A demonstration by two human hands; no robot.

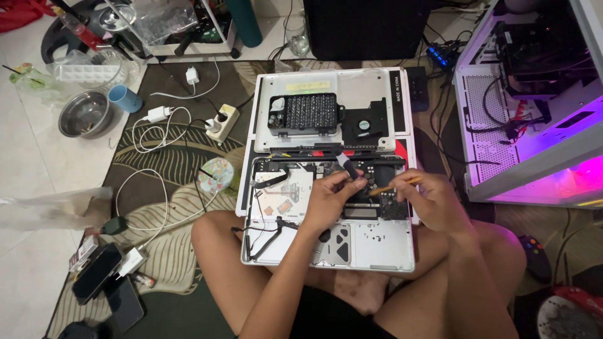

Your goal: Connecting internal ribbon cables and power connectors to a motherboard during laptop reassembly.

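my left hand (333, 198) pinches a small black brush (347, 166), handle slanting up and away, over the opened laptop (377, 245) on my lap. my right hand (433, 201) grips what looks like a thin wooden-handled tool (394, 186), lying crosswise, tip pointing left toward the board (383, 179) between both hands.

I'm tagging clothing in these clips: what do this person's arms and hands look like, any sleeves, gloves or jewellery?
Both arms are bare, with no sleeves reaching them. The left hand and the right hand wear no gloves. No rings, watch or bracelet show on either wrist.
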